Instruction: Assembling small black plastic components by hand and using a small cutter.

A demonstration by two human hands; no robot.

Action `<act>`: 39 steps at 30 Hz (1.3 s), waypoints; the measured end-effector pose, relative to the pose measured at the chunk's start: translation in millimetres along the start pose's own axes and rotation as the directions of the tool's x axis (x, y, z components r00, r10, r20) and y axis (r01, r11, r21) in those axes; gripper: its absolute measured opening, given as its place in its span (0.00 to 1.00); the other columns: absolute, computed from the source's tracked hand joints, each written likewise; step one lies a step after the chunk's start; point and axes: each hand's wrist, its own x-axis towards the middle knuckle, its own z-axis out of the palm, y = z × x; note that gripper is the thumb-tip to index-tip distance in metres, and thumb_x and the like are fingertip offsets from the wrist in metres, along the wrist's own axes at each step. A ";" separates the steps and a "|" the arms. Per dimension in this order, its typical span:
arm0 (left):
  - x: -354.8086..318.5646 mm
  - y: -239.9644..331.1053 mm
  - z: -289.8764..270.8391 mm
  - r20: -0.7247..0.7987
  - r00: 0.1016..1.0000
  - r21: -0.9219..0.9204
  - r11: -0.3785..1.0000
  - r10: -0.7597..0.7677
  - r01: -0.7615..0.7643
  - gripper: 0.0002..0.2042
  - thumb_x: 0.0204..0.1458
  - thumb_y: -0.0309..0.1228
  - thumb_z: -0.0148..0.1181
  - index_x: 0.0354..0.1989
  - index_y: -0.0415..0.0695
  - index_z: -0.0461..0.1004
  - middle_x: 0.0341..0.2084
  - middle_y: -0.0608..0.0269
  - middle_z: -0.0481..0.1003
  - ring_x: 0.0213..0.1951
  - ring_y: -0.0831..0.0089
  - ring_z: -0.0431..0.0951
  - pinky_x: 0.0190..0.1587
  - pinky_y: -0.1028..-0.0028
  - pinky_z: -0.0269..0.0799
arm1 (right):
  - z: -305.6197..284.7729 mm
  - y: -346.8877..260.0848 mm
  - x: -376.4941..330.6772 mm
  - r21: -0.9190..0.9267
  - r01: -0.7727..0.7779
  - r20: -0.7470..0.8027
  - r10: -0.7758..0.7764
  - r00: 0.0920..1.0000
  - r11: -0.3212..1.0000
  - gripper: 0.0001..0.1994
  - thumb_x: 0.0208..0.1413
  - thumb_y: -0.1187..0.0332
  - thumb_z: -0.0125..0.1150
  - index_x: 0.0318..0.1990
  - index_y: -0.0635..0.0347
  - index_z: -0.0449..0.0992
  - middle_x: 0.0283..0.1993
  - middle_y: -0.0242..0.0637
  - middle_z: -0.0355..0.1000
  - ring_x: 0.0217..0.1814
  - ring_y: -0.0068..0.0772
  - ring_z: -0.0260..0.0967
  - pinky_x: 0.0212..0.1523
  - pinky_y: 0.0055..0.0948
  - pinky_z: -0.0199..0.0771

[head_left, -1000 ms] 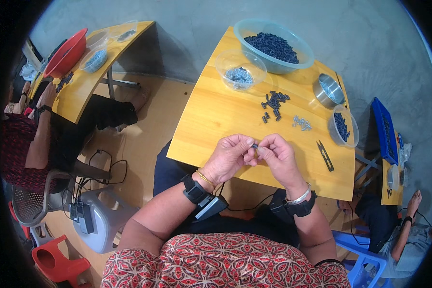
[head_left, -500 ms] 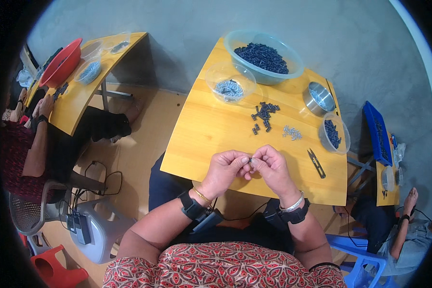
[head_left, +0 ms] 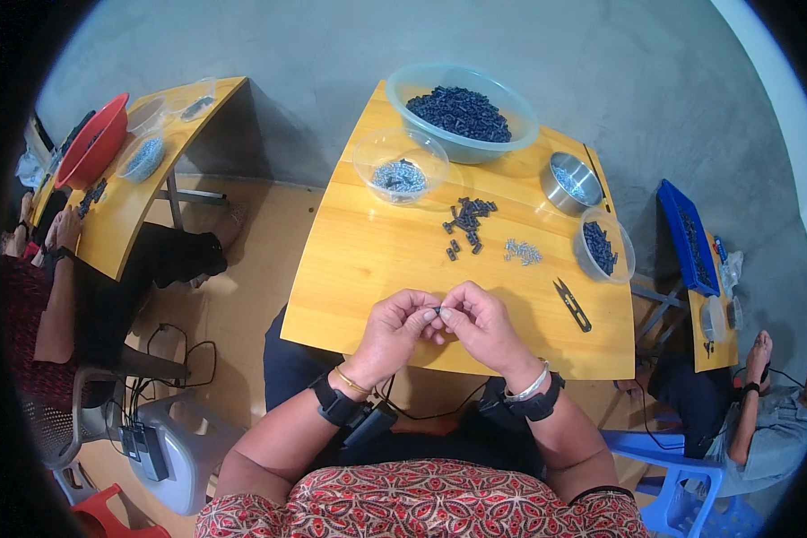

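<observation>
My left hand [head_left: 402, 326] and my right hand [head_left: 482, 328] meet above the table's near edge, thumbs and fingertips pinched together. Between them is a small dark part [head_left: 438, 309], mostly hidden by the fingers. It resembles the short black plastic pieces [head_left: 466, 218] scattered farther up the table. Beside that pile lie several small silvery metal pieces [head_left: 522, 252]. A pair of black thread snips [head_left: 572, 305] rests on the wood, right of my right hand.
On the wooden table [head_left: 350, 260] stand a big pale-blue basin [head_left: 524, 125] of black pieces, a clear bowl [head_left: 365, 166] of metal pieces, a steel bowl [head_left: 554, 193] and a clear tub [head_left: 623, 255]. Co-workers sit at tables left and right; a red basin [head_left: 85, 157] is leftward.
The whole view has shifted slightly, so the table and its things appear farther left. Both hands keep their pinch on the small dark part, with only slight finger movement.
</observation>
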 end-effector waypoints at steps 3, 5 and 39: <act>3.1 -3.2 -9.8 0.016 0.999 -0.092 0.995 -0.043 0.044 0.06 0.55 0.22 0.46 0.38 0.36 0.68 0.26 0.62 0.71 0.27 0.78 0.71 0.33 0.76 0.73 | -16.5 0.4 12.0 -0.244 0.063 -0.027 -0.071 0.997 0.968 0.03 0.51 0.76 0.51 0.28 0.66 0.66 0.23 0.34 0.68 0.26 0.19 0.66 0.27 0.22 0.68; 2.7 -4.3 -13.8 0.019 0.997 -0.226 0.971 -0.072 0.074 0.05 0.55 0.22 0.46 0.37 0.37 0.68 0.26 0.61 0.71 0.27 0.78 0.70 0.33 0.75 0.73 | -41.8 5.5 27.9 -0.504 0.074 -0.119 -0.155 0.981 0.861 0.04 0.49 0.73 0.54 0.27 0.65 0.68 0.21 0.36 0.68 0.25 0.23 0.68 0.27 0.26 0.67; 6.6 -0.7 -22.1 0.156 0.985 -0.561 0.814 -0.076 0.151 0.07 0.54 0.27 0.50 0.38 0.42 0.71 0.30 0.64 0.69 0.30 0.77 0.68 0.40 0.71 0.72 | -66.9 5.9 119.2 -0.856 0.121 0.031 -0.183 0.983 0.504 0.03 0.46 0.74 0.53 0.29 0.64 0.70 0.26 0.46 0.70 0.30 0.46 0.69 0.32 0.33 0.68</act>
